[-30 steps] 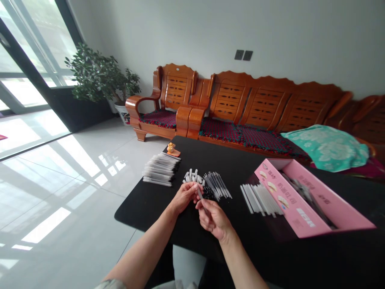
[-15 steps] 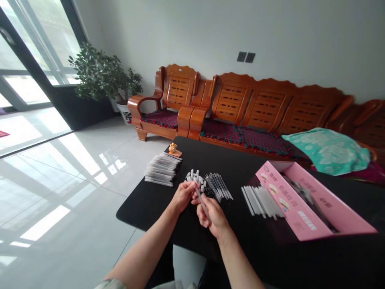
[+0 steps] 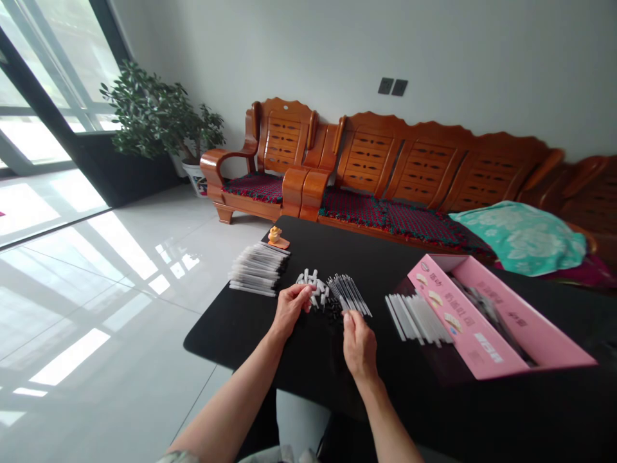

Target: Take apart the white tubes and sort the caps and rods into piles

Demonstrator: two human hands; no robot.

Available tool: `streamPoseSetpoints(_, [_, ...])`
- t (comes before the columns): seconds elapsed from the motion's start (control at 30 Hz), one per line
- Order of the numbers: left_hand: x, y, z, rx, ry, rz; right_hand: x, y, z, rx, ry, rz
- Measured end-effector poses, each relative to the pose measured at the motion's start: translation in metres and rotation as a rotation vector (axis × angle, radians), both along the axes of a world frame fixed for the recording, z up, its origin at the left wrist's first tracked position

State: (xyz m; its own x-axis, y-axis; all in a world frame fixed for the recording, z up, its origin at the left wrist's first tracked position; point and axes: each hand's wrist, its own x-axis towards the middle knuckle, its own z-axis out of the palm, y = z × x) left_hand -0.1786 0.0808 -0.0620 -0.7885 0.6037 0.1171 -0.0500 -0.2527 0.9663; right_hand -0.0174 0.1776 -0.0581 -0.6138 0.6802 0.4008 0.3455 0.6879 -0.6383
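My left hand [image 3: 290,312] is closed in a pinch beside a heap of short white plastic pieces [image 3: 308,278]. What its fingertips hold, if anything, is too small to make out. My right hand [image 3: 360,344] grips a pen barrel; only its pale end [image 3: 344,302] shows above the fingers. Just beyond that hand lie thin pen refills [image 3: 351,294] in a row. Small black pieces [image 3: 333,311] are scattered between my two hands. Translucent white tubes [image 3: 418,318] are lined up to the right, by the box.
A pink box [image 3: 465,328] with dark contents stands on the black table [image 3: 270,347] at right. Stacked pens or tubes with dark ends [image 3: 255,270] lie at left, near a small orange figurine [image 3: 275,235]. Behind the table is a wooden sofa [image 3: 419,167].
My hands have moved apart. The right went right with the pen barrel, which both hands held before. The left stays near the white pieces. The view has shifted slightly.
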Motion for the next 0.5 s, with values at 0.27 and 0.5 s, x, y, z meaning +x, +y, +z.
streamPoseSetpoints(0.27, [-0.001,0.000,-0.007,-0.280,0.199,0.249,0.042,0.093,0.000,0.371,-0.241,-0.470])
streamPoseSetpoints(0.5, [-0.002,0.000,-0.006,-0.238,0.231,0.319,0.063,0.158,-0.009,0.517,-0.381,-0.587])
